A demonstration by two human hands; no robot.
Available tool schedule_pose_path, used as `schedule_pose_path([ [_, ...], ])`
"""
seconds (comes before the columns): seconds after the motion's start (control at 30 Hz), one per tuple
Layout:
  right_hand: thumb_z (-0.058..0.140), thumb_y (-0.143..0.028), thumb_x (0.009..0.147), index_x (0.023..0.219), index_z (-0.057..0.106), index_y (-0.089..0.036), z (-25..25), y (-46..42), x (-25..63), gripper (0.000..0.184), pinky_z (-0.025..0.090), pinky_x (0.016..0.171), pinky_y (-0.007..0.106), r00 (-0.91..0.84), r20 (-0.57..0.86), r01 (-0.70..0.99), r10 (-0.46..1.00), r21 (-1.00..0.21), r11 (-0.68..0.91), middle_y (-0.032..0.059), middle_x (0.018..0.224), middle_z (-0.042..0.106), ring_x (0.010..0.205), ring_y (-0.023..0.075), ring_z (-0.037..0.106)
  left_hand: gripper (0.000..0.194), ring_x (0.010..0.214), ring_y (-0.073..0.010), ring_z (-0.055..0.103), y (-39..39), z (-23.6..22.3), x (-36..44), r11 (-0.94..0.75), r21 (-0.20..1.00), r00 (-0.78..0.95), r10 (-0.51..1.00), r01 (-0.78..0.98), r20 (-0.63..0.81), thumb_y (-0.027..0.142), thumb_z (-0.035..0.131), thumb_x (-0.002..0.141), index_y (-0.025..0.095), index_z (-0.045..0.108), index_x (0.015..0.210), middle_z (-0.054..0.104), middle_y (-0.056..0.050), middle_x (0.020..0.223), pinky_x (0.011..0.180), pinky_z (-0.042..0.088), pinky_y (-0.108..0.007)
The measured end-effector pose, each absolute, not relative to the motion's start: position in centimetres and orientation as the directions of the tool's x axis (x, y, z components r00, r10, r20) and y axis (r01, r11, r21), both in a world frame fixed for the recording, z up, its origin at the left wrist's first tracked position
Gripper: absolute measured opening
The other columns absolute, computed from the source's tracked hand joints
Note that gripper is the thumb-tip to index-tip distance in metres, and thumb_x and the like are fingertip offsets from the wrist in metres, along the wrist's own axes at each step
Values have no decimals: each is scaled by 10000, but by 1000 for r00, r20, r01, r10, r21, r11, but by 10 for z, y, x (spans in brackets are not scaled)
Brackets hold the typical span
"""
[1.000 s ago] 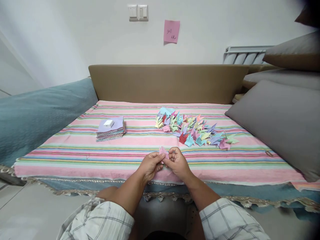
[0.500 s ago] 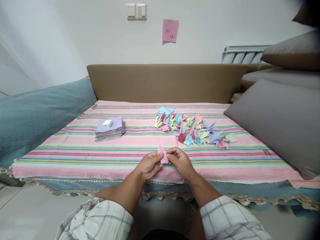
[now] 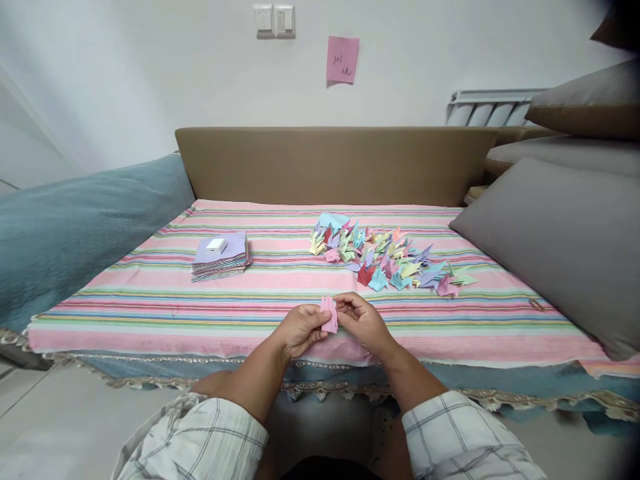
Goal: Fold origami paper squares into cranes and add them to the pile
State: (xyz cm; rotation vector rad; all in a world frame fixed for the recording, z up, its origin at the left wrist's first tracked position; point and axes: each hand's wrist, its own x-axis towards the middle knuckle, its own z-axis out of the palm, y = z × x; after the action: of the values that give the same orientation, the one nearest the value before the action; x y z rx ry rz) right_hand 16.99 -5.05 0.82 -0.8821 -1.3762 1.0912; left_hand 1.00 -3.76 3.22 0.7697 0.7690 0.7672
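A small piece of folded pink paper (image 3: 330, 316) is held up over the front of the striped cloth. My left hand (image 3: 303, 329) pinches it from the left, thumb across its face. At its right edge, my right hand (image 3: 364, 324) grips it between thumb and fingers; the fingertips there are partly hidden. Beyond my hands lies a spread of folded paper cranes (image 3: 385, 260) in several colours. To the left sits a stack of square paper sheets (image 3: 220, 267) with a purple sheet on top, and a small white box (image 3: 217, 246) rests on it.
The striped cloth (image 3: 150, 300) covers a sofa seat with a brown backrest (image 3: 330, 167). Grey cushions (image 3: 555, 240) are piled at the right, and a blue-covered armrest (image 3: 90, 227) stands at the left. A brown loop (image 3: 537, 305) lies near the cushion. A pink note (image 3: 343, 60) hangs on the wall.
The folded pink paper has turned more upright and shifted slightly right and down between my hands. Both hands keep their hold on it. The cranes and stack stay as they were.
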Motion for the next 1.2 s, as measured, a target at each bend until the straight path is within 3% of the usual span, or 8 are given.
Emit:
schedule_pose_path([
  [0.13, 635, -262, 731, 1083, 604, -261, 5, -50, 175, 353, 468, 780, 288, -155, 374, 32, 914, -923, 383, 43, 1030, 557, 918, 162, 555, 310, 464, -43, 530, -38, 33, 10, 470, 853, 503, 807, -228, -310, 279, 835, 497, 56, 656, 617, 578, -9, 543, 437, 472, -112],
  [0.4, 636, -260, 747, 1059, 612, -253, 11, -51, 178, 313, 461, 790, 302, -163, 445, 93, 881, -882, 463, 48, 1013, 548, 924, 172, 555, 342, 458, -39, 526, -39, 36, 9, 500, 840, 519, 785, -210, -338, 306, 845, 466, 57, 667, 619, 575, -10, 537, 446, 475, -108],
  [0.57, 655, -277, 724, 959, 570, -226, 7, -49, 177, 255, 452, 715, 277, -174, 360, -11, 917, -931, 364, 29, 908, 556, 806, 147, 540, 339, 471, -51, 548, -39, 33, 7, 509, 843, 533, 769, -174, -354, 303, 846, 463, 59, 671, 623, 599, -23, 557, 432, 473, -104],
  [0.73, 679, -311, 689, 827, 517, -213, 8, -49, 179, 234, 424, 652, 237, -293, 278, -148, 915, -958, 244, -10, 796, 500, 698, 112, 485, 348, 470, -56, 554, -38, 29, 6, 500, 858, 556, 750, -121, -359, 327, 842, 463, 68, 666, 614, 610, -25, 556, 421, 464, -105],
  [0.9, 666, -290, 700, 868, 534, -210, 6, -47, 184, 228, 411, 683, 239, -352, 270, -125, 896, -963, 241, -8, 807, 506, 716, 113, 479, 388, 461, -51, 543, -38, 29, 6, 494, 865, 557, 745, -89, -368, 357, 844, 438, 66, 664, 620, 602, -15, 542, 426, 458, -109],
  [1.2, 689, -310, 691, 777, 504, -211, 9, -48, 185, 227, 416, 700, 244, -391, 302, -170, 869, -952, 255, -11, 806, 481, 744, 122, 480, 368, 458, -55, 549, -40, 32, 6, 503, 860, 580, 726, -82, -369, 344, 843, 454, 72, 665, 627, 614, -23, 558, 423, 449, -114],
])
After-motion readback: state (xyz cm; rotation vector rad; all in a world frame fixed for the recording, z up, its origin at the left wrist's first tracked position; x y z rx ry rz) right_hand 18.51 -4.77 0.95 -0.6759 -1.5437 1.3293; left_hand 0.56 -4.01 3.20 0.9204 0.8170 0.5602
